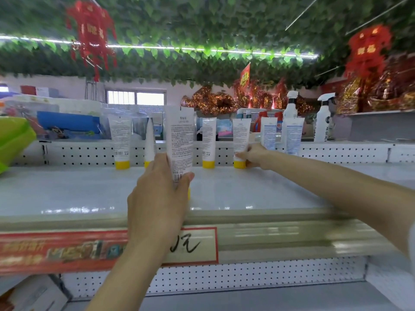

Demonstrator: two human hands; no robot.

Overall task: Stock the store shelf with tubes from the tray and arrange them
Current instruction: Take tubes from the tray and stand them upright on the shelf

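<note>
White tube (180, 135) gripped in left hand (157, 198) near shelf (67, 191) edge, right hand (253, 156) pinching back-row tube (240, 135)

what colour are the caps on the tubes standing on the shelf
Yellow caps on white tubes, clearest in the head view.

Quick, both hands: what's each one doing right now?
Left hand: holds the near tube upright.
Right hand: grips the back-row tube near its cap.
</note>
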